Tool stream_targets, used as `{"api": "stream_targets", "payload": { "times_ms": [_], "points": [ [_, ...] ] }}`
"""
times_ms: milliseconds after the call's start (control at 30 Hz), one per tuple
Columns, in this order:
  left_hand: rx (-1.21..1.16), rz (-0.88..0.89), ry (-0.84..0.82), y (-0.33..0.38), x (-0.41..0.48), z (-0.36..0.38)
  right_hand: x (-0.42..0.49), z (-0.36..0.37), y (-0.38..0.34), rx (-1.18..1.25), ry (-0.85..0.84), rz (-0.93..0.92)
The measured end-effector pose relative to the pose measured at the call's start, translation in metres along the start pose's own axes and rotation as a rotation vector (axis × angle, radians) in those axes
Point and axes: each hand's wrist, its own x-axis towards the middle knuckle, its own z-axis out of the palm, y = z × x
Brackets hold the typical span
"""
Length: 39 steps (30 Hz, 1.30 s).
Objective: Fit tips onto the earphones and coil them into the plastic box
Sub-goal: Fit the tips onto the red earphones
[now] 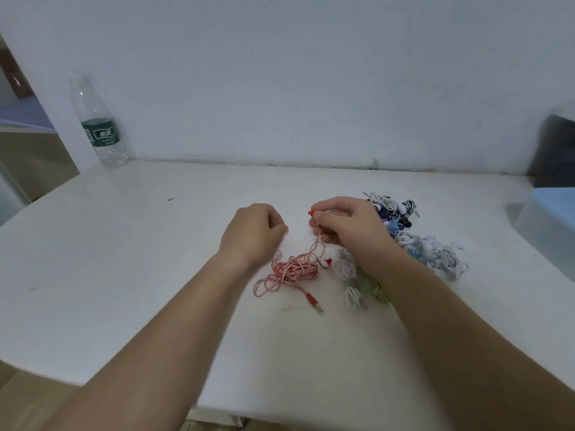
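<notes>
A red-and-white striped earphone cable (291, 270) lies in a loose tangle on the white table (140, 259), its red jack plug (312, 301) pointing toward me. My right hand (345, 227) pinches one red earbud (312, 213) above the tangle, and the cable hangs down from it. The second red earbud (327, 262) lies beside the tangle. My left hand (256, 231) hovers just left of it with its fingers curled; whether they hold a tip is hidden.
A heap of other earphones (417, 241) in white, blue, black and green spreads under and right of my right forearm. A translucent plastic box (547, 225) stands at the right edge. A water bottle (99, 126) stands at the back left by the wall.
</notes>
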Motion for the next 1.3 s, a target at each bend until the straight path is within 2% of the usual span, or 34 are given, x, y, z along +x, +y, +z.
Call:
{"api": "stream_targets", "payload": {
  "times_ms": [100, 233, 467, 1300],
  "points": [
    [-0.294, 0.008, 0.046, 0.0, -0.004, 0.003, 0.001, -0.001, 0.004, -0.012, 0.0, -0.011],
    [-0.69, -0.007, -0.014, 0.004, -0.012, -0.004, 0.002, 0.0, 0.005, -0.032, -0.031, -0.041],
    [-0.973, -0.068, -0.143, 0.007, -0.013, -0.006, 0.0, 0.004, 0.005, -0.069, -0.088, -0.07],
    [-0.943, -0.099, -0.257, 0.009, -0.014, -0.011, 0.004, 0.004, 0.008, -0.105, -0.073, -0.085]
  ]
}}
